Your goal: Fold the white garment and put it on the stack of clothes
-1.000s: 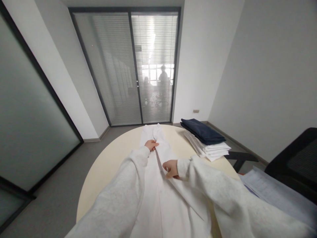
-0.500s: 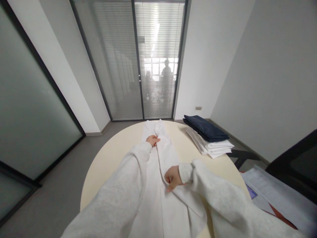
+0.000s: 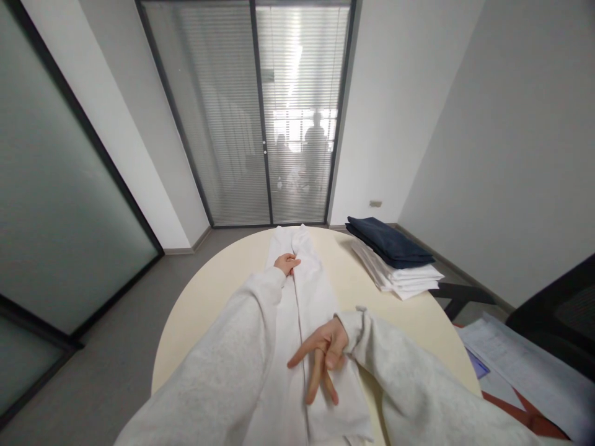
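Note:
A long white garment (image 3: 316,288) lies lengthwise down the table, running from the far edge towards me. Its two sides are folded in, and their edges meet along the middle. At the far part my left hand (image 3: 286,264) is closed, thumb and fingers pinching the fabric by that middle line. Closer to me, my right hand (image 3: 328,350) has its fingers spread and pointing down over the right folded side. It grips nothing; light contact with the cloth is possible.
The round cream table (image 3: 195,322) carries dark blue folded cloth (image 3: 388,241) on a stack of white folded cloth (image 3: 413,279) at right. A black chair (image 3: 558,310) and papers (image 3: 520,365) are beyond its right edge. Glass doors with blinds (image 3: 297,93) stand behind.
My right hand has let go of the garment's edge and spread its fingers. The right side of the fabric, lifted before, now lies flatter. My left hand stays in place.

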A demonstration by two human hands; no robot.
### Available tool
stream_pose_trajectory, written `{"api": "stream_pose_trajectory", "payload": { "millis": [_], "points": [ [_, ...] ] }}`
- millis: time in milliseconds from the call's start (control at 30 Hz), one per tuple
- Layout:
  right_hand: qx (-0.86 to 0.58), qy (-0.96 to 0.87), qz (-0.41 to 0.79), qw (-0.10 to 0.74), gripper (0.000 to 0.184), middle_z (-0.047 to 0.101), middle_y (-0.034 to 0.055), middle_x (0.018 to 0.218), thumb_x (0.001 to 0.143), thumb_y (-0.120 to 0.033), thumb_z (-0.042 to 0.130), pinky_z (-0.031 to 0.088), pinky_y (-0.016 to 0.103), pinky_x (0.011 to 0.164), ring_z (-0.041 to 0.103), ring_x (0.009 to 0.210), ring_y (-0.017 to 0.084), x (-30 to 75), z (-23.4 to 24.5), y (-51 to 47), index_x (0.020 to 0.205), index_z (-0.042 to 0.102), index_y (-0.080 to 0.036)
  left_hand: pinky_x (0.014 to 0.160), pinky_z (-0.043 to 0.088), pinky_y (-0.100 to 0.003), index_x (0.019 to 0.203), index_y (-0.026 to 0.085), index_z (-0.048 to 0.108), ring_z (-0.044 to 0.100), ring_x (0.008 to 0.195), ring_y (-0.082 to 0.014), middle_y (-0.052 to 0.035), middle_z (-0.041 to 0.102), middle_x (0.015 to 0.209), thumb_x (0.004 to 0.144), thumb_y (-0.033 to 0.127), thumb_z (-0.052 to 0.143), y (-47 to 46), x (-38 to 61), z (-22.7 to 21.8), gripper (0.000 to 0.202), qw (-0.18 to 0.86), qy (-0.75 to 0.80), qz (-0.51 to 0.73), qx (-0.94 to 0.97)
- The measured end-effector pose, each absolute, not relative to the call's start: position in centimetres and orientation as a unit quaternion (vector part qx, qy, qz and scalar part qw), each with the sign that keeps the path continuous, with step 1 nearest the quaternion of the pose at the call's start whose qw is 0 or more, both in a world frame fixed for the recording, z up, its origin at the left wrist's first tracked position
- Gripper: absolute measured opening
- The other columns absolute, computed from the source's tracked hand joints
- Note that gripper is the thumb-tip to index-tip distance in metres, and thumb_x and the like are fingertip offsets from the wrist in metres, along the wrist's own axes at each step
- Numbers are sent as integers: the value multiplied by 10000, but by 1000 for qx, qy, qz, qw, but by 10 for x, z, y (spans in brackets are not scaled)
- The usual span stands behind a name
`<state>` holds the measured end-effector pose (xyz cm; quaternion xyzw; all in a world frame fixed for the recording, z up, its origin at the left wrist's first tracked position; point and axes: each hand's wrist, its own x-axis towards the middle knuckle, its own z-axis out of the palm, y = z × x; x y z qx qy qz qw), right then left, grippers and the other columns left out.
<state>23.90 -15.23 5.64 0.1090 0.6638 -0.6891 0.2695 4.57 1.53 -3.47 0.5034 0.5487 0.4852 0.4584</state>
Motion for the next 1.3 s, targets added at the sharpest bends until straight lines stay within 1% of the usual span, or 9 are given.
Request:
{"api": "stream_pose_trajectory", "payload": {
  "millis": [67,167,300,367,467,700,933,1100,1300],
  "points": [
    [28,619,-734,276,1008,597,220,1096,539,-593,706,295,181,383,643,728,206,238,56,-144,1355,291,-172,388,353,-180,852,146,554,420,365,-56,85,473,463,640,326,705,16,45,-36,317,456,545,489,505],
    [128,678,-719,89,738,577,209,1135,716,-572,564,242,154,377,649,795,201,237,46,-118,1290,352,-160,385,341,-173,887,146,552,420,360,-57,91,449,442,644,350,699,16,45,-37,349,448,549,489,509],
    [429,775,-425,-186,444,637,137,998,833,-355,429,430,236,606,611,811,161,235,25,-73,1211,418,-121,377,315,-167,982,150,544,404,345,-55,99,424,432,662,390,669,14,46,-36,419,447,534,498,517],
    [523,785,-233,-237,427,590,136,1100,816,-297,438,408,321,824,542,987,186,235,14,-56,1210,449,-131,375,298,-170,1035,155,538,383,331,-57,104,401,421,681,408,639,10,46,-34,446,440,528,495,532],
    [559,806,-72,-178,513,364,111,1373,803,-371,456,261,435,980,313,1239,269,236,-4,-47,1290,415,-213,404,303,-179,1073,190,544,372,351,-63,101,392,440,714,402,595,3,47,-30,420,386,542,483,569],
    [518,853,-59,-34,598,82,8,1490,849,-529,269,65,513,1035,-28,1339,308,237,-19,-54,1393,243,-281,655,383,-223,940,239,645,521,681,-137,11,549,670,743,343,573,-7,45,-18,234,169,629,327,684],
    [526,848,-58,-31,646,57,25,1491,843,-573,213,-18,555,1023,-74,1339,301,236,-21,-52,1406,210,-257,934,318,-348,1104,267,601,441,1092,-225,-71,536,1132,854,406,408,-7,50,-22,345,18,617,218,756],
    [537,841,-59,-19,659,46,26,1491,838,-588,191,-81,579,1001,-82,1340,293,231,-21,-44,1411,181,-263,1045,202,-370,1291,304,422,286,1278,-185,-18,376,1380,889,395,328,3,46,-24,422,55,592,142,791],
    [544,837,-66,-4,656,14,-1,1492,838,-599,161,-110,574,995,-115,1339,260,211,-17,-15,1415,130,-290,1036,103,-538,1353,311,317,102,1349,-262,-34,153,1477,833,549,338,5,26,-2,572,116,641,60,756]
  ]
}}
